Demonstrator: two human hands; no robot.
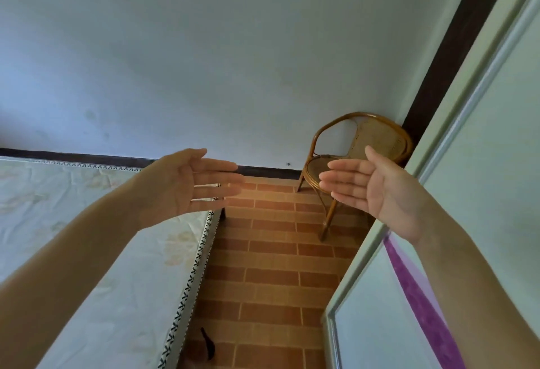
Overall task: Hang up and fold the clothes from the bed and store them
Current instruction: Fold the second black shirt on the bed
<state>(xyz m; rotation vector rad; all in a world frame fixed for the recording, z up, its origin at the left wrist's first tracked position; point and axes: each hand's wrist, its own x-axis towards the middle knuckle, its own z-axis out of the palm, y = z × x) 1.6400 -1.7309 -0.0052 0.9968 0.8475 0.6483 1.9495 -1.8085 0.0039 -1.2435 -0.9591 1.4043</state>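
- Pale wall (233,61) and brick-patterned floor (271,266) fill the view ahead.
- Bed (87,237) runs along the left, its long axis leading away toward the wall; no clothes show on the visible sheet.
- Wardrobe door (482,164) stands at the right with purple fabric (420,304) at its edge.
- Rattan chair (359,158) sits in the corner.
- Left hand (187,184) is raised, fingers straight, holding nothing, over the bed's corner, so nearer the bed.
- Right hand (377,190) likewise is spread and unladen, nearer the door.

Bed (96,251) left, chair (359,158) right
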